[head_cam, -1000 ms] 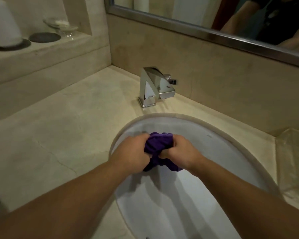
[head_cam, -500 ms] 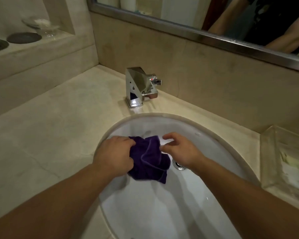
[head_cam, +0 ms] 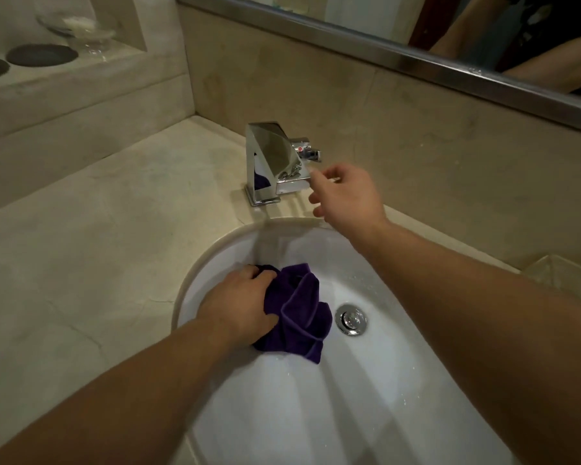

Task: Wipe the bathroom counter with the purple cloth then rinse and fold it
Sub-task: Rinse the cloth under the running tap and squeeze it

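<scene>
The purple cloth (head_cam: pixel 299 313) is bunched up inside the white sink (head_cam: pixel 366 260), left of the chrome drain (head_cam: pixel 350 319). My left hand (head_cam: pixel 239 305) grips its left side, fingers curled into the folds. My right hand (head_cam: pixel 344 193) is up at the back of the basin, just right of the chrome faucet (head_cam: pixel 272 159). Its fingers are loosely spread and hold nothing, with the fingertips close to the spout's end. The beige marble counter (head_cam: pixel 98 250) spreads left of the sink.
A raised ledge at the back left carries a dark round coaster (head_cam: pixel 41 55) and a glass dish (head_cam: pixel 81 30). A clear glass tray (head_cam: pixel 571 276) sits right of the sink. A mirror (head_cam: pixel 416 28) runs along the back wall.
Both hands squeezed the cloth together a second ago. My right hand has let go and risen to the faucet, while my left hand keeps the cloth low in the basin.
</scene>
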The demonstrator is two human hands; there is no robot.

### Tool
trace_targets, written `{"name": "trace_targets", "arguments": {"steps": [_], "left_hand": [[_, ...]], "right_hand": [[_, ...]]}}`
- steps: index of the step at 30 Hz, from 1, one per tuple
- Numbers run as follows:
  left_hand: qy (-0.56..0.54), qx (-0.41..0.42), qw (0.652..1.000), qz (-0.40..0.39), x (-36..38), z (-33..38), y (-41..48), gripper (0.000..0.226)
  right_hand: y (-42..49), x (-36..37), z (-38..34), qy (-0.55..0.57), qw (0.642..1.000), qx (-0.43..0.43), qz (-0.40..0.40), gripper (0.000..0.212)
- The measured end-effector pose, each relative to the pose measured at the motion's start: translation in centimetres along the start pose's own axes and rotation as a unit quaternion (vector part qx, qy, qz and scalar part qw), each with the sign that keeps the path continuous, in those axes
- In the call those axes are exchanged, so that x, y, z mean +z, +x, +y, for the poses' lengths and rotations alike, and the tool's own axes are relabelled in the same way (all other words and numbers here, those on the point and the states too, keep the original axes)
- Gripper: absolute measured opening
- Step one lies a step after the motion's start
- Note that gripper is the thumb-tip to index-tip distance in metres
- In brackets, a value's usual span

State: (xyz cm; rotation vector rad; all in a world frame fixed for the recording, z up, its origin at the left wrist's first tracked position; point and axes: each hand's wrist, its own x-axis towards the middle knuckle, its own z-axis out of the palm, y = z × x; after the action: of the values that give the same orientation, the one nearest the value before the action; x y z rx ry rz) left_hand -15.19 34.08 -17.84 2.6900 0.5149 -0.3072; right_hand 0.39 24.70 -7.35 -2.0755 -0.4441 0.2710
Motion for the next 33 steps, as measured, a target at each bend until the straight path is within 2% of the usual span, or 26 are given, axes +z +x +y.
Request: {"name": "trace_targets", "arguments": {"steps": [3,8,15,19,23,25,27,28,30,31,32,33], "left_hand": [[0.003,-0.011,1.0,0.004,0.6,0.1,0.6,0.074],[-0.006,-0.029,0.999,0.017,0.7,0.1,1.7,0.064],[-0.041,-0.044,0.998,0.022,0.7,0.3,2.9,0.054],[-0.051,-0.047,0.996,0.052,1.1,0.4,3.3,0.052],[-0.064,-0.06,0.994,0.068,1.3,0.3,3.6,0.043],[-0.085,-0.061,0.991,0.085,1.4,0.4,3.8,0.033],[-0.105,-0.074,0.986,0.107,1.6,0.4,3.7,0.024],[-0.115,-0.083,0.982,0.122,1.7,0.4,3.6,0.021],[-0.151,-0.098,0.972,0.15,2.0,0.3,3.6,0.02],[-0.176,-0.104,0.966,0.156,2.1,0.3,3.5,0.021],[-0.201,-0.109,0.961,0.157,2.1,0.3,3.4,0.022],[-0.225,-0.113,0.955,0.158,2.1,0.4,3.3,0.024]], "right_hand": [[1.1,0.1,-0.5,-0.025,0.999,-0.018,0.027,0.032],[2.6,-0.1,-1.2,-0.093,0.992,-0.051,0.069,0.038],[4.2,-1.5,-0.3,-0.147,0.987,-0.04,0.054,0.044],[5.1,-1.6,0.0,-0.147,0.988,-0.027,0.048,0.05],[3.9,-0.5,1.4,-0.112,0.991,-0.038,0.058,0.046],[2.0,-0.1,3.6,-0.123,0.992,-0.031,0.02,0.039],[-0.6,0.6,6.9,-0.198,0.977,0.005,-0.075,0.029],[-2.1,1.2,8.6,-0.221,0.965,0.047,-0.13,0.033],[-4.9,2.5,11.3,-0.19,0.946,0.145,-0.217,0.067],[-5.8,3.2,12.4,-0.161,0.946,0.171,-0.224,0.079],[-6.3,3.8,13.3,-0.131,0.952,0.181,-0.208,0.08],[-6.4,4.2,13.7,-0.095,0.961,0.186,-0.179,0.072]]}}
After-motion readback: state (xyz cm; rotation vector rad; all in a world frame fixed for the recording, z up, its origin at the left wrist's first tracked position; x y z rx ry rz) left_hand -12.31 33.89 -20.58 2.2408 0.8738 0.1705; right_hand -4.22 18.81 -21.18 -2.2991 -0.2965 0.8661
